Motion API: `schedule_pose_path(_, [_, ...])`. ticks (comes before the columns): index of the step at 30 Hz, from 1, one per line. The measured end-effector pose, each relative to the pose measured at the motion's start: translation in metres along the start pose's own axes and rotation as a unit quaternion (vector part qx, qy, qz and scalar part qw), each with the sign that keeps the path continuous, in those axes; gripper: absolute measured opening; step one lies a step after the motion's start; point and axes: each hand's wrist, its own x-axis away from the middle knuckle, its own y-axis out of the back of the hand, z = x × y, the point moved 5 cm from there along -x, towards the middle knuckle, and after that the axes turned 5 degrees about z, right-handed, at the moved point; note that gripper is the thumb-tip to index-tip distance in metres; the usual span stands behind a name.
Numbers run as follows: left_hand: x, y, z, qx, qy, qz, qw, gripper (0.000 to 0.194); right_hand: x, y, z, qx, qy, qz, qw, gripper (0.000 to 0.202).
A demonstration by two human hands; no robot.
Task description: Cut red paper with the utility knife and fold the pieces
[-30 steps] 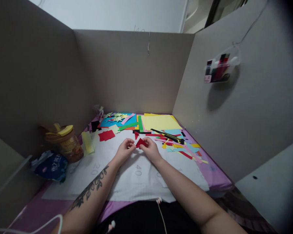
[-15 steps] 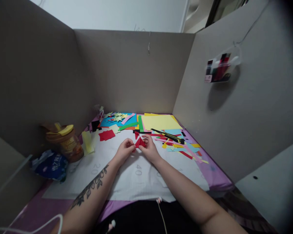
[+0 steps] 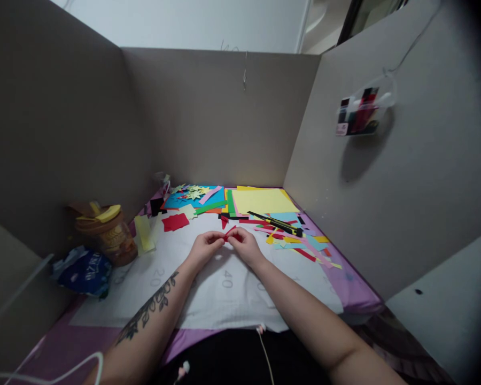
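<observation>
Fingertips of left hand [image 3: 203, 247] and right hand [image 3: 243, 245] meet over white mat [image 3: 224, 299], both pinching small red paper piece [image 3: 229, 232]; piece nearly edge-on to camera, likely pressed flat for crease; wrists low on mat, probably for steadiness; loose red squares [image 3: 175, 222] just left of hands; yellow sheet [image 3: 262, 201] and coloured offcuts [image 3: 300, 243] beyond right hand, near; lidded jar [image 3: 106, 232] well apart, far left.
</observation>
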Motion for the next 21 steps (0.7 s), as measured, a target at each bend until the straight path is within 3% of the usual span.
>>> schedule_pose_path(8, [-0.0023, 0.0018, 0.0028, -0.017, -0.021, -0.032, 0.999, 0.016, 0.0011, -0.0024, -0.0032, -0.022, -0.014, -0.027, 0.999, 0.004])
schedule_pose_path(11, [-0.0029, 0.0017, 0.0031, -0.021, -0.031, -0.036, 0.999, 0.018, 0.0025, -0.0029, -0.0064, -0.054, -0.025, -0.06, 0.996, 0.026])
schedule_pose_path(15, [-0.002, 0.0005, 0.0018, -0.033, -0.04, -0.038, 0.998, 0.018, 0.0042, -0.0061, -0.0068, -0.093, -0.042, -0.054, 0.993, 0.054])
schedule_pose_path(21, [-0.0015, -0.0015, 0.0, -0.053, -0.046, -0.041, 0.997, 0.018, 0.0038, -0.0069, -0.0075, -0.119, -0.056, -0.055, 0.99, 0.059])
